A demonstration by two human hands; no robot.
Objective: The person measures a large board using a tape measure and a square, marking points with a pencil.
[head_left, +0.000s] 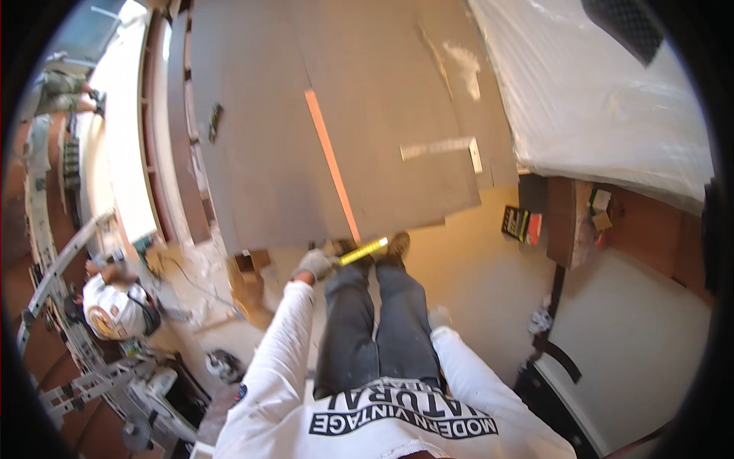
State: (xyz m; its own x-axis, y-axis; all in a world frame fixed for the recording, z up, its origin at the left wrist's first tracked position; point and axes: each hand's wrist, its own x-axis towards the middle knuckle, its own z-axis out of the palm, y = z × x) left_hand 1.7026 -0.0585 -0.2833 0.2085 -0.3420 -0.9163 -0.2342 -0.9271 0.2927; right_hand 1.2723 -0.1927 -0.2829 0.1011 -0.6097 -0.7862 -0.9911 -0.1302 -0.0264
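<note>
While left hand (313, 264) grips yellow tape (363, 251), gray boards (321, 115) ahead, co-worker (115, 306) left

**Left arm stretched forward, right arm low**

The left hand (313, 264), gloved in grey, reaches toward the frame's centre on a straight, white-sleeved arm, fingers curled closed. The right hand (439, 317) hangs lower, right of centre, beside the thigh; its grip cannot be made out.

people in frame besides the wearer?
1. A co-worker crouches at lower left, beside the metal ladder and left of the wearer's left hand, which holds a yellow tape measure. Others may be hidden beyond the dark rim.
</note>
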